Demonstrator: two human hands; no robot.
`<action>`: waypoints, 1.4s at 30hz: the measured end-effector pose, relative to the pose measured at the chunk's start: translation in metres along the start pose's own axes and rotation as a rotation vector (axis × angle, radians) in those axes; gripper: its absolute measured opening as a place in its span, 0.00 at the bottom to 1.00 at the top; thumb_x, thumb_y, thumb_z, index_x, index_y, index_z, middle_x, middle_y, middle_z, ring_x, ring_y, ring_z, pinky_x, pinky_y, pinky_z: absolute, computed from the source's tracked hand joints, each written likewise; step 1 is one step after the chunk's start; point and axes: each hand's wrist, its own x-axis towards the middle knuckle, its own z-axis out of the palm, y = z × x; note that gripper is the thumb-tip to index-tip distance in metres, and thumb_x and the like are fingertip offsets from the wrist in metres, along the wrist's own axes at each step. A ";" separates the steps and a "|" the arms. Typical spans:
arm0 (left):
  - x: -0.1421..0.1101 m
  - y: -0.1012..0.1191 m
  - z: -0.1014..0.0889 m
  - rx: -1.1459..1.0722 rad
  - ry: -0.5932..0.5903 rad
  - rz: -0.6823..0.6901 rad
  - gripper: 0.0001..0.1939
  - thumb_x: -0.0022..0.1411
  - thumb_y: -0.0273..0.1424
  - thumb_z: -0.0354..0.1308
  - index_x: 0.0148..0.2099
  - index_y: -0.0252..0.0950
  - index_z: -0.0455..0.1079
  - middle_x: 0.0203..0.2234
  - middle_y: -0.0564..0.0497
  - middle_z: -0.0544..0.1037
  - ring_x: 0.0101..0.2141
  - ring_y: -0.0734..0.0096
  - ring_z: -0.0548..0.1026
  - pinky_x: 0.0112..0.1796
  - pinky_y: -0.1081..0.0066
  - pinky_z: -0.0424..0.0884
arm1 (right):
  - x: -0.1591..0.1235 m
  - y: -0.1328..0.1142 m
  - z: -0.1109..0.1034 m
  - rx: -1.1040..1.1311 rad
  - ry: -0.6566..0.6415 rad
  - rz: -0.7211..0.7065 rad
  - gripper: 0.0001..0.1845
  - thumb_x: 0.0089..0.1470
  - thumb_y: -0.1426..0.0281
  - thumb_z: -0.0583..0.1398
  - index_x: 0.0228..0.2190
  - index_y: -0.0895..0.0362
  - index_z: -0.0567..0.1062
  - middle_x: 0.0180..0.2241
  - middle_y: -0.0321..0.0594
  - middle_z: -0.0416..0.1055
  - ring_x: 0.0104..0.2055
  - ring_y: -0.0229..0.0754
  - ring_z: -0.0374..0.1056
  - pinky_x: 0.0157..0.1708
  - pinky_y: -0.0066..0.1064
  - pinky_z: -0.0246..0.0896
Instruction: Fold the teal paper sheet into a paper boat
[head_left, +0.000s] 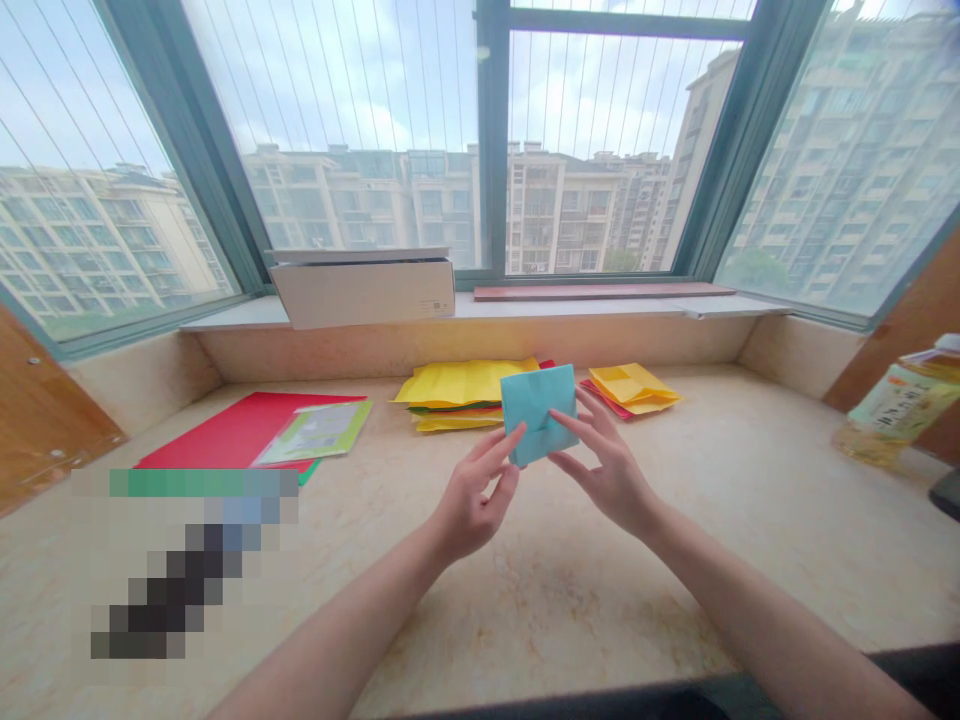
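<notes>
Both hands hold up a light blue folded paper (538, 400), roughly square with a flap and crease lines on its face, above the middle of the counter. My left hand (480, 490) pinches its lower left edge between thumb and fingers. On the right side, my right hand (611, 465) grips it with fingers on the front and the thumb near the lower edge. Behind it lies a stack of yellow padded-looking paper pieces (465, 385), with green and red layers showing. To the right rests a folded yellow paper (634, 387) on a red one.
Red sheets (232, 425) and a clear packet with a lime border (322, 428) lie at left, near a pixelated patch. A white box (364, 290) sits on the window sill. At far right stands a bottle (900, 405) of yellowish liquid on the marbled counter (750, 520).
</notes>
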 end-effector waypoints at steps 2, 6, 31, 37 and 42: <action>0.000 -0.001 0.000 -0.062 0.006 -0.027 0.22 0.71 0.29 0.47 0.65 0.42 0.63 0.57 0.42 0.68 0.51 0.62 0.73 0.47 0.64 0.77 | -0.001 0.005 0.000 0.004 -0.017 -0.008 0.32 0.57 0.69 0.63 0.61 0.42 0.64 0.69 0.44 0.44 0.65 0.56 0.56 0.59 0.52 0.61; 0.002 -0.001 -0.002 -0.048 0.004 -0.024 0.20 0.71 0.30 0.49 0.61 0.41 0.68 0.50 0.43 0.74 0.46 0.65 0.75 0.44 0.66 0.76 | -0.002 0.011 0.001 0.002 -0.044 -0.031 0.32 0.58 0.70 0.63 0.61 0.39 0.64 0.69 0.39 0.43 0.69 0.57 0.45 0.63 0.54 0.54; 0.005 0.000 0.000 -0.219 0.042 -0.268 0.37 0.62 0.29 0.60 0.69 0.40 0.51 0.57 0.39 0.70 0.47 0.62 0.76 0.47 0.65 0.75 | -0.006 -0.002 -0.002 -0.006 -0.288 -0.096 0.39 0.56 0.69 0.64 0.65 0.44 0.57 0.71 0.44 0.37 0.71 0.57 0.41 0.62 0.55 0.54; 0.003 -0.003 0.000 -0.232 0.012 -0.280 0.32 0.62 0.29 0.60 0.67 0.37 0.57 0.53 0.39 0.73 0.45 0.62 0.77 0.45 0.64 0.76 | -0.007 0.006 -0.001 -0.004 -0.259 -0.086 0.34 0.59 0.73 0.61 0.63 0.41 0.61 0.70 0.42 0.42 0.70 0.56 0.45 0.61 0.54 0.58; 0.001 -0.005 0.001 -0.269 -0.007 -0.297 0.33 0.61 0.32 0.62 0.67 0.39 0.59 0.61 0.37 0.64 0.52 0.55 0.74 0.48 0.60 0.76 | -0.006 0.011 -0.002 -0.012 -0.258 -0.096 0.33 0.59 0.74 0.61 0.62 0.40 0.63 0.69 0.43 0.47 0.68 0.56 0.49 0.61 0.56 0.57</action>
